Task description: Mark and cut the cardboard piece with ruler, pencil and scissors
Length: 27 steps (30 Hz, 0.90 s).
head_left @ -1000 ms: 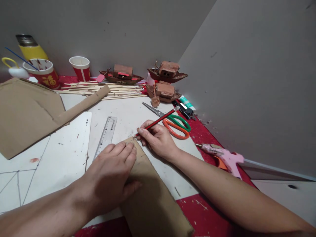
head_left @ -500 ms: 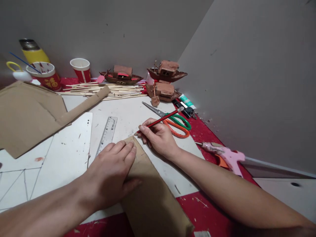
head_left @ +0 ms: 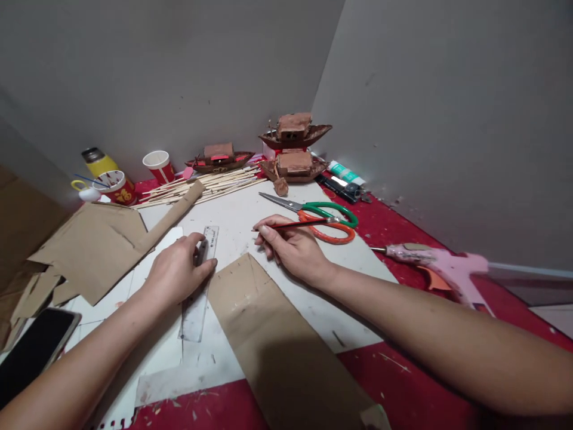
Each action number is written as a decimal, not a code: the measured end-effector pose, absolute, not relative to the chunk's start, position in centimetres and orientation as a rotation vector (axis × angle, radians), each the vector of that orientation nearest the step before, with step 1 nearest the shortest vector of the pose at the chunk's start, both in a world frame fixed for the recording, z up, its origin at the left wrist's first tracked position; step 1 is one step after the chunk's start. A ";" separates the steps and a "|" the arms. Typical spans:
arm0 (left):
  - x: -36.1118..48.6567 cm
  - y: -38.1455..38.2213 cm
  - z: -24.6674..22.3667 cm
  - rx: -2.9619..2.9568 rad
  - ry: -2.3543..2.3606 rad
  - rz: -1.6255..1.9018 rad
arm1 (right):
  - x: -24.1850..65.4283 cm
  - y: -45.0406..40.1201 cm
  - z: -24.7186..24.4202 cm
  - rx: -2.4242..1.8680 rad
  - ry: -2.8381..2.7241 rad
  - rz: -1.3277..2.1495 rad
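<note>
Phone (head_left: 39, 346) at far left, by cardboard pieces (head_left: 96, 251). Left hand (head_left: 176, 269) over clear ruler (head_left: 193, 310), thumb and index fingers apart, ruler between them; can't tell if gripped. Cardboard strip (head_left: 268, 322) lies right of ruler on white board (head_left: 233, 230), pencil marks near its top end. Right hand (head_left: 293, 248) holds pencil (head_left: 298, 225) pinched in fingers, above board, beside scissors (head_left: 308, 209). Pink glue gun (head_left: 441, 266) on red surface (head_left: 382, 233), right.
</note>
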<state>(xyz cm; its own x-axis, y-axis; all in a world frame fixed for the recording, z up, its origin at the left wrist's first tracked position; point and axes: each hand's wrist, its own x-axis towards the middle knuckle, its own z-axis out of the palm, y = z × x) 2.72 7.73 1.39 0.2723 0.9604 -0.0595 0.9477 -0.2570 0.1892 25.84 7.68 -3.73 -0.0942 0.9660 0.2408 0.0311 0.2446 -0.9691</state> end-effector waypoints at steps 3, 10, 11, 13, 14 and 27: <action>2.8 8.2 1.4 2.250 1.794 0.126 | 25.9 7.8 -3.9 -1.020 -1.431 1.054; 2.6 8.4 1.6 2.193 1.815 0.108 | 26.0 7.8 -3.7 -1.042 -1.454 1.037; 2.6 8.3 1.7 2.218 1.834 0.093 | 26.0 7.8 -3.6 -1.042 -1.459 1.032; 2.7 8.0 1.9 2.280 1.865 0.032 | 26.0 7.8 -3.6 -1.039 -1.473 1.016; 2.7 7.9 2.0 2.312 1.877 -0.010 | 26.0 7.8 -3.5 -1.037 -1.482 1.010; 1.9 8.2 4.4 1.934 1.674 0.342 | 26.2 8.0 -3.8 -1.022 -1.477 1.020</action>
<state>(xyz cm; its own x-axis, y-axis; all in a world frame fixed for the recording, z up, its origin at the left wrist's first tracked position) 1.92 8.23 4.45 0.1908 0.9683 -0.1613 0.8271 -0.0700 0.5577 26.20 7.96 -3.79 -0.1135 0.9564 0.2690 0.0876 0.2793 -0.9562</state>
